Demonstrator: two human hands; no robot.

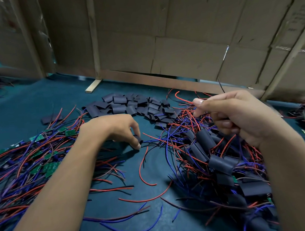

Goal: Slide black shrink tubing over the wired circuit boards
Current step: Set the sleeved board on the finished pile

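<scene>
Cardboard walls are backing the teal bench (34,109). At frame centre, a black sleeve (138,138) is being pinched by the left hand (115,126); wires (222,87) are being clamped in the right hand (241,113) and should be kept taut for threading.

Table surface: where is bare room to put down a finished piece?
Bare green mat shows at far left, behind the bare boards. A thinner patch lies between the forearms, crossed by loose wires. Crowded: tubing pile and sleeved boards.

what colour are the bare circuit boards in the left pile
Green; the bare circuit boards show among red and blue wires in the head view.
</scene>
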